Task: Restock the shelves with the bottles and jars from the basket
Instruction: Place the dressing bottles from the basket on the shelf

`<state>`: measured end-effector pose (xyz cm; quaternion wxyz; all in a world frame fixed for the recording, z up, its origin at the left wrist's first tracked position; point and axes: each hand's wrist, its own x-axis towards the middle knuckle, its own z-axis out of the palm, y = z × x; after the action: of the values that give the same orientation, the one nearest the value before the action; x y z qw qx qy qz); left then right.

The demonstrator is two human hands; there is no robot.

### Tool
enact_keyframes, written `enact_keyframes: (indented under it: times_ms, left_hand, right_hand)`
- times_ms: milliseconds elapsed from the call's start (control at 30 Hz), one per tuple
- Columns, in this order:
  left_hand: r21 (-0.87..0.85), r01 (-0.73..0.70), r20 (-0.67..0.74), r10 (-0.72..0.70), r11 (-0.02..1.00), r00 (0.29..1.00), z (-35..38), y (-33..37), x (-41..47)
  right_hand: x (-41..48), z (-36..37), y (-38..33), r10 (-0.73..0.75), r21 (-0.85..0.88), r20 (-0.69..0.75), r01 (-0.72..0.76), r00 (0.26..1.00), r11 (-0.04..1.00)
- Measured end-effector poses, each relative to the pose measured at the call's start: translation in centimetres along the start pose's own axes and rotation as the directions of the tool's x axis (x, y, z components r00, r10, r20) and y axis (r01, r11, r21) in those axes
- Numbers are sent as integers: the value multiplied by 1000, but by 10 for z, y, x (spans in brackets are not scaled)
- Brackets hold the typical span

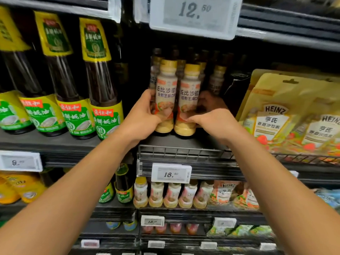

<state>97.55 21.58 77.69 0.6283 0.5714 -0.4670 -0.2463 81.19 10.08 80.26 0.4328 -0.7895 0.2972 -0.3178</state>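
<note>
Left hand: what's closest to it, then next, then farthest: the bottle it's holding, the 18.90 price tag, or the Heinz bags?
1. Left dressing bottle, gripped by the left hand.
2. 18.90 price tag, on the shelf edge below.
3. Heinz bags, far right.

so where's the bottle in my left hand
Head view, centre: the salad dressing bottle stands at the shelf front, gripped by the left hand, beside a twin bottle the right hand holds.

Two pale plastic dressing bottles (165,92) stand side by side on the dark metal shelf (184,142), tall glass sauce bottles (103,83) left, Heinz pouches (272,116) right.
</note>
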Motion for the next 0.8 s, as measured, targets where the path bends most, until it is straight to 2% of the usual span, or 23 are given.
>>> enact_keyframes:
  times_ms: [300, 567, 667, 733, 800]
  left_hand:
    - [11, 41, -26, -41, 999, 999, -4, -18, 5]
    - [56, 80, -8, -79, 995, 997, -7, -26, 3]
    - [228, 92, -27, -89, 969, 996, -11, -32, 1]
    - [341, 115, -129, -74, 933, 989, -12, -35, 2]
    - [407, 151, -198, -75, 901, 977, -13, -37, 5]
  right_hand:
    - [10, 13, 6, 33, -94, 41, -29, 999, 995]
    - [1, 12, 4, 25, -84, 48, -21, 999, 996]
    - [-7, 0, 2, 137, -325, 77, -105, 988, 940]
    - [-10, -5, -2, 240, -500, 103, -158, 965, 851]
    - [-10, -4, -5, 294, -573, 135, -167, 946, 802]
